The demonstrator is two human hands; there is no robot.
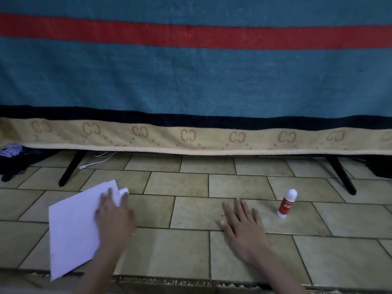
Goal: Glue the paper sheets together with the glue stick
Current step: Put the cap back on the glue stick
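Observation:
A small stack of white paper sheets (73,228) lies on the tiled surface at the lower left, its corners fanned at the far end. My left hand (114,217) rests on the right edge of the stack, fingers spread and blurred. My right hand (241,225) lies flat on the tiles with its fingers apart, holding nothing. The glue stick (286,203), red with a white cap, stands upright to the right of my right hand, about a hand's width away, with its cap on.
A blue towel with a red stripe and tan border (195,81) hangs across the back, over something with black legs (71,168) (342,176). A white cable (95,161) and dark cloth (14,160) lie at the back left. The tiled surface's front edge (191,281) runs below my wrists.

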